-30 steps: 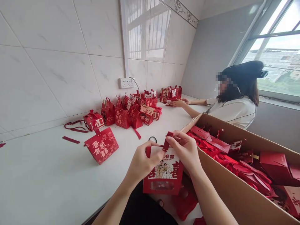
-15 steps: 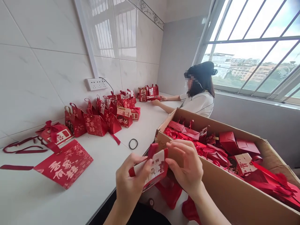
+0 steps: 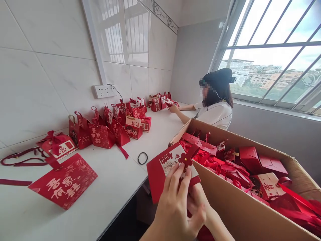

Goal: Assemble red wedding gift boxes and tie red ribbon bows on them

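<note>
In front of me, over the gap between the table and the carton, is a small red gift box [image 3: 156, 177] with a printed cream panel and a red flower-shaped tab. My left hand [image 3: 173, 201] lies over its front, fingers curled on the panel beside the tab. Behind it my right hand [image 3: 203, 201] supports the box from below and the right side; most of its fingers are hidden. Red gift bags [image 3: 101, 134] with ribbon handles stand along the wall, and a flatter red box [image 3: 66, 182] with white lettering lies at the near left.
A large cardboard carton [image 3: 233, 201] full of red boxes and ribbons stands on the right. On the white table [image 3: 112, 185] lies a black ring-shaped band [image 3: 142, 158]. A co-worker [image 3: 215, 110] handles a red box at the far end. A socket strip [image 3: 105, 91] is on the wall.
The gift box has been turned and tilted so its printed panel and flower tab face up. My left hand has crossed over its front, and my right hand has moved beneath it.
</note>
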Tool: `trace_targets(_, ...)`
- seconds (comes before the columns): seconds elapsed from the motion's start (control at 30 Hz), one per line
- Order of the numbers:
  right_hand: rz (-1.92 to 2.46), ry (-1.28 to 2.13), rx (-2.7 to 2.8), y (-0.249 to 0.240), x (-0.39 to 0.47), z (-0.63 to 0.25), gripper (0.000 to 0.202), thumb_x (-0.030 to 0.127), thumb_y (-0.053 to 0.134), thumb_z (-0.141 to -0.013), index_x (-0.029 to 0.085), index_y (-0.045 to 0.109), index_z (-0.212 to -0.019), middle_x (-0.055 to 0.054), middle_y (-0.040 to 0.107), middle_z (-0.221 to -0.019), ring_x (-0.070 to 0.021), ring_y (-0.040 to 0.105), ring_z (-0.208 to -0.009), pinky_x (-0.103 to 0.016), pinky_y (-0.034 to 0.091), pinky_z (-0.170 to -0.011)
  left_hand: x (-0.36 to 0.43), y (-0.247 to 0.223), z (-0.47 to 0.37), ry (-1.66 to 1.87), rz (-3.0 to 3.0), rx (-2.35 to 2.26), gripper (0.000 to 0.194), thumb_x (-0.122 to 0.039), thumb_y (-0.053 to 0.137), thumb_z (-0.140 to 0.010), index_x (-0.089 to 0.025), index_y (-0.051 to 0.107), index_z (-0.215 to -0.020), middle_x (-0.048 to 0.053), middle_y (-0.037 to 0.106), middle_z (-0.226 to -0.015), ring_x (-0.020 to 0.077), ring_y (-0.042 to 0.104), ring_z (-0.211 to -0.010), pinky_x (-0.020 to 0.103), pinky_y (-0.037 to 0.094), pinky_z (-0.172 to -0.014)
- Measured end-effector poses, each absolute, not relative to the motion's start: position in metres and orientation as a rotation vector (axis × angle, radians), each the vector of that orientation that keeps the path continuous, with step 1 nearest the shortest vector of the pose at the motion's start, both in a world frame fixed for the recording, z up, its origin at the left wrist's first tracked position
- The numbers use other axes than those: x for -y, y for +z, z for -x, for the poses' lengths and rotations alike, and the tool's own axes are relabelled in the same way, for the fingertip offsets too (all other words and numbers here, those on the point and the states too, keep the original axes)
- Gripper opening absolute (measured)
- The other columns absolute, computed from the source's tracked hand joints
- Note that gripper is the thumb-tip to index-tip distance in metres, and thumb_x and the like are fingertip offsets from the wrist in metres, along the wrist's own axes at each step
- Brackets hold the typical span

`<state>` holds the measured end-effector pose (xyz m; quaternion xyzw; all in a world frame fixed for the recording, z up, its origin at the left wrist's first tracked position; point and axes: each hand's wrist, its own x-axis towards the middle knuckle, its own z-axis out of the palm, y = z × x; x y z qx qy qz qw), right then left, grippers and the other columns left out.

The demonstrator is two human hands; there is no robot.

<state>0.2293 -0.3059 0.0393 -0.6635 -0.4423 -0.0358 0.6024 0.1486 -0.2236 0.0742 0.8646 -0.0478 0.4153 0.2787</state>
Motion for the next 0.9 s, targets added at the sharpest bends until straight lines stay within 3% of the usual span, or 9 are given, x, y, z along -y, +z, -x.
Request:
trace_targets(0.13, 1.436, 0.199, 0.791, 0.040, 0.322, -0.247, 0.027, 0.045, 0.064, -0.075, 0.020, 0.067, -0.084, -0.006, 0.070, -0.074, -0.0218, 0.067, -0.069, -0.029, 0.057, -0.062, 0.193, 0.076, -0.137, 0.989, -2.170, 0.079, 0.022, -0.017, 0.050, -0.081, -0.017, 0.060, -0.101, 0.010, 0.059, -0.117, 0.0215, 0.053, -0.114, 0.034, 0.048, -0.094)
trace_targets(0.2, 1.445, 0.284, 0.678, 0.036, 0.332, -0.256, 0.031, 0.047, 0.071, -0.067, 0.019, 0.068, -0.080, -0.008, 0.071, -0.078, -0.0231, 0.067, -0.070, -0.031, 0.057, -0.063, 0.172, 0.079, -0.134, 0.983, -2.006, -0.148, 0.017, -0.021, 0.048, -0.084, -0.019, 0.060, -0.097, 0.008, 0.059, -0.117, 0.0210, 0.053, -0.114, 0.035, 0.046, -0.096)
trace_targets(0.37, 1.364, 0.490, 0.472, 0.014, 0.349, -0.271, 0.042, 0.044, 0.078, -0.058, 0.023, 0.066, -0.093, -0.008, 0.071, -0.093, -0.0275, 0.067, -0.083, -0.038, 0.055, -0.070, 0.145, 0.083, -0.140, 0.435, -1.727, -0.319, 0.046, -0.044, 0.052, -0.082, -0.021, 0.048, -0.122, 0.010, 0.052, -0.129, 0.0253, 0.047, -0.121, 0.041, 0.039, -0.102)
trace_targets(0.5, 1.324, 0.688, 0.461, 0.012, 0.346, -0.267, 0.053, 0.043, 0.080, -0.054, 0.022, 0.065, -0.101, -0.010, 0.069, -0.103, -0.0319, 0.063, -0.096, -0.044, 0.052, -0.078, 0.152, 0.077, -0.148, 0.116, -1.524, -0.162, 0.055, -0.047, 0.058, -0.077, -0.021, 0.044, -0.124, 0.010, 0.056, -0.124, 0.0260, 0.054, -0.112, 0.038, 0.049, -0.091)
trace_targets(0.63, 1.334, 0.761, 0.399, 0.027, 0.347, -0.257, 0.059, 0.048, 0.077, -0.058, 0.021, 0.062, -0.109, -0.012, 0.064, -0.115, -0.0340, 0.056, -0.110, -0.047, 0.045, -0.091, 0.161, 0.064, -0.152, 0.186, -1.500, -0.191, 0.048, -0.041, 0.063, -0.073, -0.019, 0.050, -0.113, 0.009, 0.065, -0.106, 0.0246, 0.062, -0.095, 0.038, 0.051, -0.086)
trace_targets(0.77, 1.333, 0.706, 0.447, 0.035, 0.363, -0.262, 0.068, 0.059, 0.068, -0.062, 0.028, 0.056, -0.122, -0.009, 0.058, -0.125, -0.0336, 0.050, -0.118, -0.047, 0.042, -0.096, 0.169, 0.061, -0.152, 0.328, -1.496, -0.201, 0.043, -0.039, 0.063, -0.073, -0.019, 0.051, -0.109, 0.009, 0.066, -0.102, 0.0241, 0.063, -0.091, 0.038, 0.053, -0.084)
trace_targets(0.9, 1.653, 0.454, 0.523, 0.043, 0.377, -0.270, 0.053, 0.053, 0.070, -0.064, 0.023, 0.066, -0.107, -0.011, 0.063, -0.116, -0.0329, 0.057, -0.108, -0.042, 0.048, -0.088, 0.175, 0.067, -0.148, 0.297, -1.634, -0.105, 0.042, -0.036, 0.061, -0.075, -0.021, 0.050, -0.113, 0.008, 0.064, -0.108, 0.0230, 0.062, -0.095, 0.035, 0.052, -0.086)
